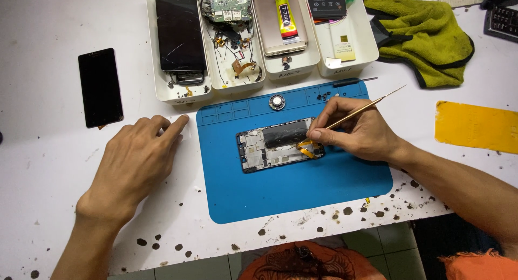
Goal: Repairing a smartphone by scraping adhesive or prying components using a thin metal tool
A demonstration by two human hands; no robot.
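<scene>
Orange cloth borders chipped white table carrying blue mat.

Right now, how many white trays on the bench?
4, side by side along the top edge: cracked-screen tray, circuit-board tray, glue-tube tray, rightmost tray. Their tops are cropped.

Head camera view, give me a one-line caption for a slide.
Right hand works a thin metal tool at an opened phone frame on a blue mat; left hand rests flat.
</scene>
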